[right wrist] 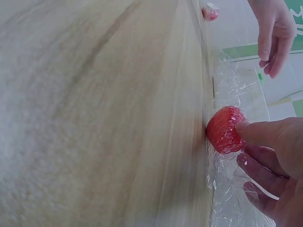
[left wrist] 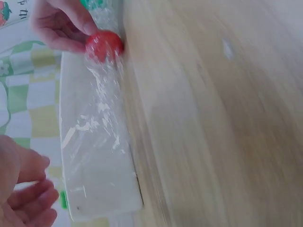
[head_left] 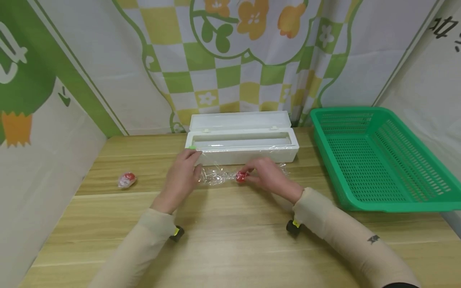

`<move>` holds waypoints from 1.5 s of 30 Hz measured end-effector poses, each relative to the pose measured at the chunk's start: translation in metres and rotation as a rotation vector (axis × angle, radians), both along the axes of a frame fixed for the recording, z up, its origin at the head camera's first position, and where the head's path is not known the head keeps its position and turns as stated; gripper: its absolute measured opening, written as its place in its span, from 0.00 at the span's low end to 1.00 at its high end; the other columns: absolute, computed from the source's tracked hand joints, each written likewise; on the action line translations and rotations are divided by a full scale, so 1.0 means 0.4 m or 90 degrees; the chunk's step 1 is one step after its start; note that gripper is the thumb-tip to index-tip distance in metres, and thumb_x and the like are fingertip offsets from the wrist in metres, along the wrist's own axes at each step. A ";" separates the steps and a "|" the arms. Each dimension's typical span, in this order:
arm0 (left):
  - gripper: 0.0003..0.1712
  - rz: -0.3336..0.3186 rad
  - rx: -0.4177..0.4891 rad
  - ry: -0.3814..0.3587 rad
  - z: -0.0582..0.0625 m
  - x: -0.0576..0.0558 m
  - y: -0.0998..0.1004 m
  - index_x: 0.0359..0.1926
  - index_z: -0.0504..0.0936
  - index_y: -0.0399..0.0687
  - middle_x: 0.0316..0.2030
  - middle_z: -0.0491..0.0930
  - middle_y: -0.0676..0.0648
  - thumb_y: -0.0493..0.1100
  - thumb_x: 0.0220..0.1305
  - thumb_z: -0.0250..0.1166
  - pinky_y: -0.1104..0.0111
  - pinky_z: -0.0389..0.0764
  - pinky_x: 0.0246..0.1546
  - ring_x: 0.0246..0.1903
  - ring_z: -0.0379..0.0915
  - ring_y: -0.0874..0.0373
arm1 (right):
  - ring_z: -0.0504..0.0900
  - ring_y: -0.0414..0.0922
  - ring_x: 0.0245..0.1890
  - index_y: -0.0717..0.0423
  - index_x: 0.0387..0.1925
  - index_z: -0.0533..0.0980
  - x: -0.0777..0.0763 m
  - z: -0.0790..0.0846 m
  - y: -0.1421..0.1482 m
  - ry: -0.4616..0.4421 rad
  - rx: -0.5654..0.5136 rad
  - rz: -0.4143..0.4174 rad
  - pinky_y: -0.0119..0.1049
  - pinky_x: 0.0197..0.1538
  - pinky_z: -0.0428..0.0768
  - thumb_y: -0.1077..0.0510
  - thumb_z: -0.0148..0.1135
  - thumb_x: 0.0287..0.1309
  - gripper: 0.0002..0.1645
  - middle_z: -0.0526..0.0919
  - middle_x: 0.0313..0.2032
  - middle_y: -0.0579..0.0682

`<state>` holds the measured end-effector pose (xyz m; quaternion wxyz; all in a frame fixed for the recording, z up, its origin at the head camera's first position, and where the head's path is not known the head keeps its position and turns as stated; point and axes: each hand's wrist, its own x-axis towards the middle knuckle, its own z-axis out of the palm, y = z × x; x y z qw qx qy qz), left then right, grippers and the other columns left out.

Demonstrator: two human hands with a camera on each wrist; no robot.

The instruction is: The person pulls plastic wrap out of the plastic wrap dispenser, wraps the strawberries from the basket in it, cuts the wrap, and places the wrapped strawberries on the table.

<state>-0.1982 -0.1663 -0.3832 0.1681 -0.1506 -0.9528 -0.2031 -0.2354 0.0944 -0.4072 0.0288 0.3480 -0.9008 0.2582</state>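
The right hand (head_left: 266, 174) pinches the red ball (head_left: 241, 176) between thumb and fingers; crumpled clear film (head_left: 215, 176) spans from there towards the left hand (head_left: 181, 170). That hand, fingers loosely bent, seems to grip nothing, just beside the nearest end of the white box (head_left: 248, 157). Wrapping well likely calls for a light pinch, snug turns and the left hand smoothing loose folds.

Our head view looks forward and down across the bench (head_left: 230, 240). Our close, sideways-turned wrist views share the red ball (right wrist: 223, 131): upper left in the left's, right of centre in the right's.
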 end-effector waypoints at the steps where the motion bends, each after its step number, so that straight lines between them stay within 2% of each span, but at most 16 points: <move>1: 0.24 0.013 -0.003 0.003 -0.001 -0.001 -0.005 0.60 0.75 0.32 0.55 0.77 0.36 0.34 0.63 0.64 0.52 0.79 0.59 0.56 0.73 0.40 | 0.87 0.39 0.39 0.46 0.38 0.87 0.000 0.000 0.000 0.000 0.003 0.000 0.38 0.48 0.85 0.57 0.74 0.52 0.09 0.90 0.37 0.42; 6: 0.28 0.041 -0.024 -0.005 -0.012 -0.009 -0.022 0.64 0.72 0.33 0.57 0.73 0.34 0.34 0.64 0.64 0.48 0.75 0.61 0.58 0.70 0.38 | 0.86 0.39 0.39 0.45 0.39 0.87 -0.002 0.002 -0.001 -0.012 0.014 -0.005 0.38 0.49 0.85 0.55 0.74 0.53 0.10 0.90 0.37 0.41; 11: 0.28 0.038 -0.037 -0.010 -0.026 -0.018 -0.030 0.65 0.70 0.34 0.59 0.72 0.34 0.36 0.65 0.63 0.48 0.73 0.64 0.61 0.68 0.39 | 0.86 0.39 0.39 0.46 0.40 0.87 -0.001 0.002 -0.005 -0.016 0.016 0.003 0.39 0.50 0.85 0.56 0.73 0.54 0.10 0.90 0.38 0.42; 17: 0.25 0.032 -0.060 0.003 -0.033 -0.022 -0.036 0.64 0.73 0.36 0.60 0.72 0.36 0.36 0.66 0.61 0.49 0.72 0.65 0.61 0.68 0.40 | 0.87 0.41 0.39 0.48 0.39 0.87 0.001 0.005 -0.009 0.015 0.020 0.017 0.39 0.48 0.85 0.55 0.73 0.55 0.09 0.90 0.37 0.43; 22: 0.25 0.033 -0.067 0.001 -0.035 -0.022 -0.036 0.65 0.73 0.39 0.61 0.72 0.37 0.34 0.67 0.59 0.49 0.72 0.65 0.62 0.67 0.40 | 0.86 0.42 0.37 0.49 0.38 0.87 0.006 0.012 -0.014 0.034 0.026 0.025 0.37 0.45 0.84 0.55 0.72 0.55 0.08 0.89 0.36 0.44; 27: 0.28 0.035 -0.069 -0.007 -0.036 -0.023 -0.037 0.66 0.72 0.42 0.61 0.71 0.37 0.30 0.65 0.58 0.49 0.72 0.65 0.61 0.67 0.40 | 0.85 0.41 0.36 0.47 0.36 0.87 0.006 0.023 -0.023 0.025 0.043 0.030 0.35 0.42 0.82 0.54 0.72 0.56 0.06 0.89 0.35 0.42; 30: 0.31 0.034 -0.079 -0.007 -0.036 -0.022 -0.037 0.67 0.72 0.43 0.62 0.71 0.37 0.27 0.62 0.57 0.49 0.74 0.63 0.60 0.67 0.40 | 0.86 0.41 0.39 0.48 0.37 0.87 0.003 0.041 -0.035 0.022 0.064 0.012 0.36 0.45 0.84 0.54 0.71 0.58 0.06 0.89 0.37 0.42; 34: 0.32 0.034 -0.092 -0.004 -0.035 -0.020 -0.037 0.67 0.71 0.43 0.62 0.70 0.37 0.25 0.61 0.57 0.51 0.75 0.60 0.58 0.68 0.41 | 0.86 0.44 0.44 0.52 0.42 0.85 -0.012 0.085 -0.067 0.024 0.079 0.001 0.39 0.51 0.84 0.57 0.69 0.58 0.10 0.89 0.42 0.47; 40: 0.33 0.033 -0.093 -0.010 -0.034 -0.017 -0.039 0.68 0.71 0.43 0.62 0.71 0.37 0.26 0.60 0.59 0.51 0.75 0.61 0.59 0.68 0.40 | 0.86 0.42 0.44 0.53 0.46 0.84 -0.061 0.159 -0.150 0.020 0.077 0.041 0.36 0.51 0.83 0.58 0.66 0.62 0.11 0.88 0.44 0.46; 45: 0.34 0.022 -0.104 -0.003 -0.031 -0.016 -0.039 0.67 0.72 0.42 0.61 0.72 0.37 0.26 0.57 0.60 0.52 0.75 0.62 0.59 0.68 0.41 | 0.85 0.42 0.45 0.53 0.49 0.83 -0.111 0.185 -0.228 0.051 0.093 0.076 0.35 0.53 0.82 0.59 0.64 0.63 0.13 0.88 0.46 0.47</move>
